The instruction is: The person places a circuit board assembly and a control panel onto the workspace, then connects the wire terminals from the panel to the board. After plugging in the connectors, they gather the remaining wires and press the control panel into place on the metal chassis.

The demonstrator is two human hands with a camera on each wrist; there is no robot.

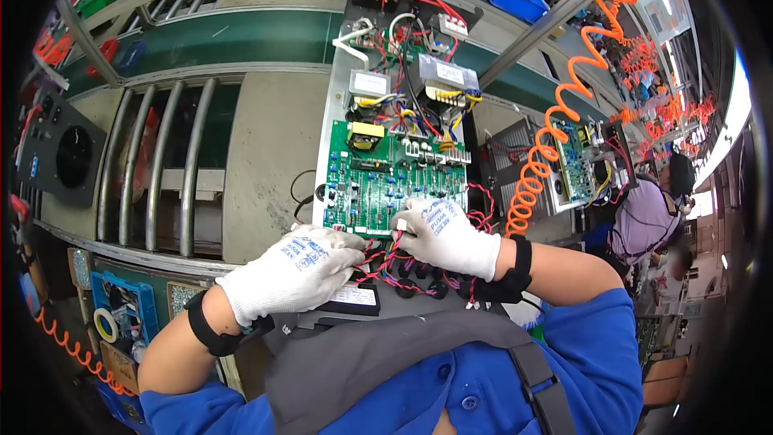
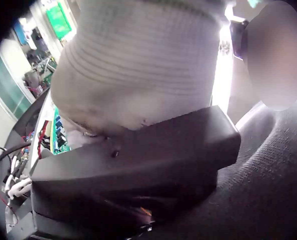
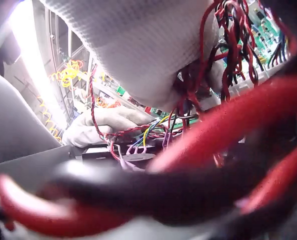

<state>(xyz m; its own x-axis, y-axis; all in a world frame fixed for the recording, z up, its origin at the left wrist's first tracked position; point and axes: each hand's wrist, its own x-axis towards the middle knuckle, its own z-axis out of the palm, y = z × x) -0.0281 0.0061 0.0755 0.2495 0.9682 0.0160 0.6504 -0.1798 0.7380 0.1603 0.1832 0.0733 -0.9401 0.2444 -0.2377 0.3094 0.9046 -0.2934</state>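
A green circuit board (image 1: 378,185) lies in an open metal chassis in front of me, its near edge between my hands. In a white glove, my right hand (image 1: 451,238) pinches a small white connector (image 1: 401,226) with red and black wires at that edge. My left hand (image 1: 294,270), gloved too, has its fingertips at the board's near left edge, beside twisted red wires (image 1: 390,256). Whether its fingers grip a wire I cannot tell. In the right wrist view, the wires (image 3: 233,45) hang in a bundle beside the right hand, whose fingertips are partly hidden.
Two transformers (image 1: 371,89) and loose cabling fill the chassis's far part. An orange coiled hose (image 1: 555,145) hangs at the right, before another chassis with a board (image 1: 576,161). Metal rollers (image 1: 161,169) and a blue bin (image 1: 121,306) are at the left. A labelled black block (image 1: 354,298) sits below the wires.
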